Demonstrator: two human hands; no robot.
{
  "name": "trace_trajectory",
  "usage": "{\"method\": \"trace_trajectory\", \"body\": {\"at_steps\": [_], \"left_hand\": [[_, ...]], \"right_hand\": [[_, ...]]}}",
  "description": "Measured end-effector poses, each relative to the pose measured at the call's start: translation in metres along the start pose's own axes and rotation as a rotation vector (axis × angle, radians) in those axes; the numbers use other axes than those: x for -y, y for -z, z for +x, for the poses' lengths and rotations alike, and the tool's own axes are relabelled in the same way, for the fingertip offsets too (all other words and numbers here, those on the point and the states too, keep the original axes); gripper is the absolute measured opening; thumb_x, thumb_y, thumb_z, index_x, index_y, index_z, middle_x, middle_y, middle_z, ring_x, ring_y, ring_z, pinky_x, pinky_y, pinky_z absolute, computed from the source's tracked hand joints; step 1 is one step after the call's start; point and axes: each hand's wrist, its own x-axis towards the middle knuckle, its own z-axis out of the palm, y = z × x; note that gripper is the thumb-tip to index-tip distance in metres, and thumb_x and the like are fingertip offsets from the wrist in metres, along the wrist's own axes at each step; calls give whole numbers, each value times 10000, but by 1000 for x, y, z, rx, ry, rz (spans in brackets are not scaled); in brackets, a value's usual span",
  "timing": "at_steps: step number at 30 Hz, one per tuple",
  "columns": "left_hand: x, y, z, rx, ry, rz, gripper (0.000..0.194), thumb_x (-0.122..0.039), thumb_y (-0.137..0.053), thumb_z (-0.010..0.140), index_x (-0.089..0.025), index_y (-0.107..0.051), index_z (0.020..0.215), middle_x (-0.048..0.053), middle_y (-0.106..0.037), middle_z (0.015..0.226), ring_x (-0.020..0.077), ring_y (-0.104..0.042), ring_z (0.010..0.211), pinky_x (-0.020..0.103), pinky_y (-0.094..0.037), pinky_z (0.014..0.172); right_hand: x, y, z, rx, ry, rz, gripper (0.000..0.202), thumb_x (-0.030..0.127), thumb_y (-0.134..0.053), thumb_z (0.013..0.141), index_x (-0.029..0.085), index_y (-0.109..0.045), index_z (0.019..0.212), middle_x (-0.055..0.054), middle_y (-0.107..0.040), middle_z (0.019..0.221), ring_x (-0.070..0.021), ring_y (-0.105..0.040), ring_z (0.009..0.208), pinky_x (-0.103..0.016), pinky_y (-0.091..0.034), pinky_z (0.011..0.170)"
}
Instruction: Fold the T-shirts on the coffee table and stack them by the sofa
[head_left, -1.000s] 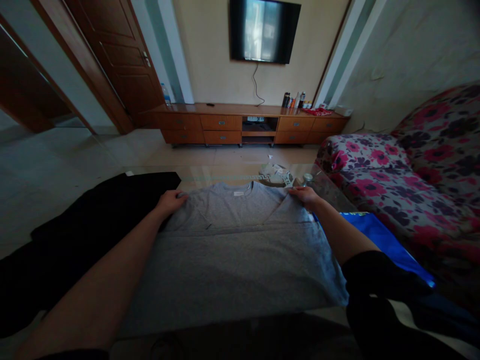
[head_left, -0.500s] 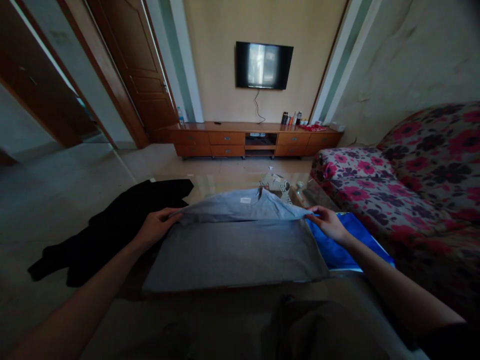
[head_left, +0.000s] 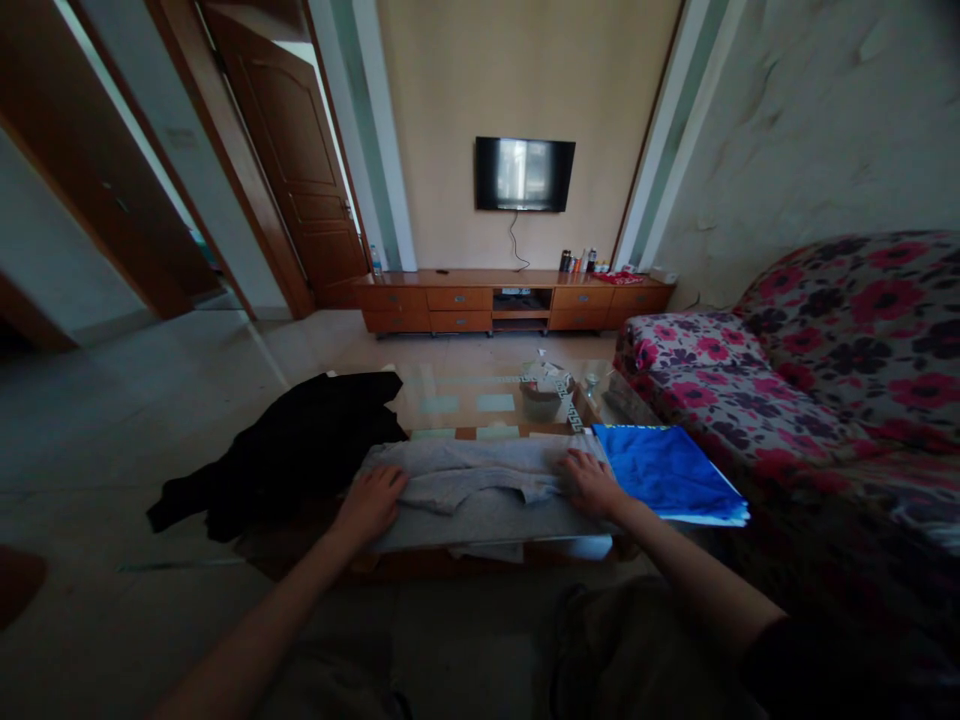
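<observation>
A grey T-shirt lies folded over on the near end of a glass coffee table. My left hand rests on the shirt's left end, fingers bent on the cloth. My right hand lies on its right end, fingers spread. A black garment sprawls over the table's left side, just left of my left hand. A folded blue cloth lies right of my right hand.
A small bowl with crumpled things stands on the far part of the table. A flowered sofa runs along the right. A wooden TV cabinet and a wall TV are at the far wall; a door is at left.
Both hands brought the shirt's collar end toward me, folding it over the lower part. The hands now press on the folded shirt. My view has pulled back and up.
</observation>
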Motion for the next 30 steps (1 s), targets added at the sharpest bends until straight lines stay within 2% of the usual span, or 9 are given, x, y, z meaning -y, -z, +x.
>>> {"method": "trace_trajectory", "body": {"at_steps": [3, 6, 8, 13, 17, 20, 25, 27, 30], "left_hand": [[-44, 4, 10, 54, -52, -2, 603, -99, -552, 818, -258, -568, 1399, 138, -585, 1398, 296, -522, 1302, 464, -378, 1109], [-72, 4, 13, 41, -71, -9, 612, -110, -565, 835, -268, -527, 1425, 137, -561, 1422, 292, -527, 1272, 454, -400, 1073], [-79, 6, 12, 25, -94, -13, 535, -115, -563, 847, -271, -562, 1358, 123, -568, 1411, 292, -517, 1273, 457, -396, 1076], [-69, 17, 8, 56, -124, -119, 270, -134, -493, 880, -254, -617, 1087, 101, -649, 1187, 277, -578, 1138, 426, -436, 999], [-62, 15, 6, 146, -134, -186, 291, -129, -520, 798, -239, -592, 1057, 103, -653, 1157, 266, -603, 1082, 382, -462, 929], [-64, 8, 7, 209, -171, -173, 387, -109, -525, 734, -230, -599, 1094, 109, -654, 1181, 270, -610, 1096, 378, -465, 912], [-63, 5, 11, 251, -159, -178, 333, -125, -536, 728, -237, -630, 1028, 114, -685, 1115, 275, -642, 1038, 375, -466, 862], [-63, 5, 11, 274, -147, -179, 299, -134, -558, 719, -234, -641, 988, 114, -693, 1064, 280, -651, 1008, 376, -464, 848], [-62, 2, 11, 254, -153, -201, 219, -176, -603, 724, -232, -647, 931, 104, -684, 1038, 272, -646, 968, 367, -462, 829]], "right_hand": [[44, -9, 9, 7, 117, 99, 827, 214, -754, 734, 244, -429, 1494, -168, -303, 1616, -360, -334, 1445, -512, -331, 1114], [68, -19, 11, -89, 172, 191, 553, 175, -682, 809, 239, -553, 1343, -132, -482, 1441, -282, -478, 1308, -394, -406, 1033], [71, -20, 9, -127, 181, 230, 377, 151, -630, 852, 222, -613, 1222, -106, -568, 1282, -243, -546, 1191, -345, -424, 979], [60, -8, 3, -107, 266, 314, 228, 153, -643, 851, 215, -657, 1071, -58, -656, 1093, -215, -614, 1051, -324, -404, 946], [56, -13, 3, 31, 279, 309, 322, 133, -701, 754, 223, -662, 1061, -40, -692, 1077, -226, -635, 1033, -339, -368, 948], [56, -22, 6, 124, 252, 284, 398, 141, -709, 746, 231, -648, 1129, -40, -708, 1103, -248, -635, 1067, -369, -337, 977], [62, -21, 8, 89, 264, 268, 324, 109, -706, 723, 220, -654, 1023, -50, -696, 1094, -247, -630, 1078, -353, -330, 964], [64, -17, 5, 74, 260, 240, 287, 160, -741, 722, 216, -654, 989, -71, -675, 1127, -262, -621, 1082, -353, -344, 941], [67, -14, -2, 129, 268, 233, 296, 242, -744, 769, 221, -647, 1049, -76, -683, 1131, -266, -629, 1066, -366, -357, 945]]}}
